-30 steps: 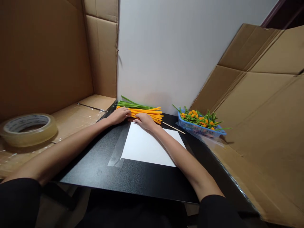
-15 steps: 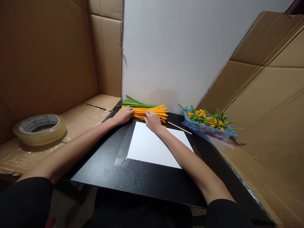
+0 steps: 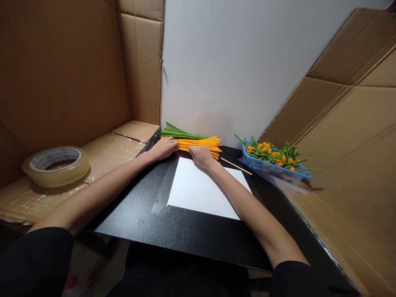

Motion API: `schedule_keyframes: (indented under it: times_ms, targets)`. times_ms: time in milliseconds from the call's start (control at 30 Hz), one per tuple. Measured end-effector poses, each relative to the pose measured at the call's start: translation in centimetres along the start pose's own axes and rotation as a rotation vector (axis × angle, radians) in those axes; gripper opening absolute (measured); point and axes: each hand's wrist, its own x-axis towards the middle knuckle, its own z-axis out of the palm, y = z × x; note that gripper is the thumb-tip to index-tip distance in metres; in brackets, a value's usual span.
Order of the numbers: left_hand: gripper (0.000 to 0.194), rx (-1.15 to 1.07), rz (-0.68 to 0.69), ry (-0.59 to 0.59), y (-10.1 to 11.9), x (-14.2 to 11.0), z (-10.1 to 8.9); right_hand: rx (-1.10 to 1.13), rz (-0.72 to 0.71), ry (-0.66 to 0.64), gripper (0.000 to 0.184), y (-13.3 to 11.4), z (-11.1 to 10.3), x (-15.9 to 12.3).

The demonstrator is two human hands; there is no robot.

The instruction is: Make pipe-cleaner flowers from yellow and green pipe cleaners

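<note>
A bundle of orange pipe cleaners [image 3: 207, 142] lies at the back of the black table. My left hand [image 3: 165, 147] is closed on its left end, fingers curled over the stems. Farther right, my right hand [image 3: 202, 156] grips the bundle's near side, with its fingertips partly hidden. Several green pipe cleaners [image 3: 177, 133] lie just behind the orange ones, against the wall. Below my right hand and forearm is a white sheet [image 3: 198, 189] on the table.
A thin wooden stick [image 3: 236, 166] lies right of the bundle. Beyond it, a blue basket [image 3: 262, 165] holds green and orange pipe-cleaner pieces. A large roll of clear tape [image 3: 55, 175] rests on cardboard [image 3: 105, 152] at left. Cardboard panels rise on both sides.
Loose orange stems that stuck out below my hands are now drawn into the bundle. My right hand's fingers have curled in more. The whole view has shifted slightly.
</note>
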Motion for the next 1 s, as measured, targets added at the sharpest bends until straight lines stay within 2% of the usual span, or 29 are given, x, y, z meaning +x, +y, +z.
schedule_keyframes:
  times_ms: [267, 367, 467, 567, 633, 700, 767, 833, 900, 1000]
  targets:
    - [0.022, 0.02, 0.051, 0.007, -0.6, -0.1, 0.1, -0.063, 0.004, -0.13, 0.035, 3.0, -2.3, -1.2]
    - [0.023, 0.005, 0.057, 0.009, -0.9, -0.2, 0.1, -0.056, 0.032, -0.161, 0.035, 4.0, -2.6, -3.3]
    - [0.025, -0.029, 0.017, -0.012, -1.5, -0.5, 0.0, -0.057, 0.136, -0.174, 0.033, 5.1, -3.0, -6.3]
    - [0.027, -0.102, -0.049, -0.026, -1.6, -0.6, -0.1, 0.021, 0.243, -0.154, 0.033, 6.0, -3.3, -9.0]
    - [0.027, -0.194, -0.078, -0.022, -0.9, -0.4, -0.2, 0.106, 0.264, -0.132, 0.032, 6.3, -3.2, -9.9]
    - [0.039, -0.336, -0.08, -0.013, 0.3, 0.0, -0.3, 0.207, 0.242, -0.103, 0.032, 6.4, -2.9, -10.0]
    - [0.069, -0.497, -0.06, -0.005, 1.8, 0.7, -0.5, 0.294, 0.209, -0.073, 0.033, 6.4, -2.6, -9.5]
    - [0.084, -0.609, -0.026, -0.003, 3.3, 1.3, -0.7, 0.342, 0.19, -0.044, 0.037, 6.1, -2.5, -8.8]
    - [0.075, -0.654, 0.036, -0.043, 4.5, 1.8, -1.1, 0.377, 0.17, -0.022, 0.04, 5.7, -2.6, -8.4]
    - [0.037, -0.617, 0.076, -0.157, 5.5, 1.9, -1.9, 0.424, 0.134, -0.022, 0.042, 5.1, -3.1, -8.4]
